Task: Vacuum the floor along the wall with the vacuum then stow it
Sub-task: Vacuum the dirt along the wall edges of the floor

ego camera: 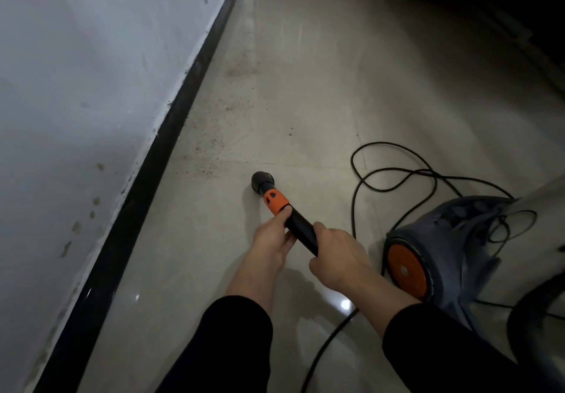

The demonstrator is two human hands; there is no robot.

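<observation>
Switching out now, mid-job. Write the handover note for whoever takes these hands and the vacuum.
Left hand grips the wand behind its orange collar; right hand grips it further back.
Nozzle is at the tile, just short of the grit along the baseboard.
Vacuum body sits to the right, cord looped beside it.
Done: near tile looks clean.
Left: suck up that grit strip ahead, then stow the vacuum.

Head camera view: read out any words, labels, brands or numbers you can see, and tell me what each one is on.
No text can be read.
The orange collar on the vacuum wand carries only dark shapes, not letters.
The vacuum body and its orange wheel show no legible brand or number.
</observation>
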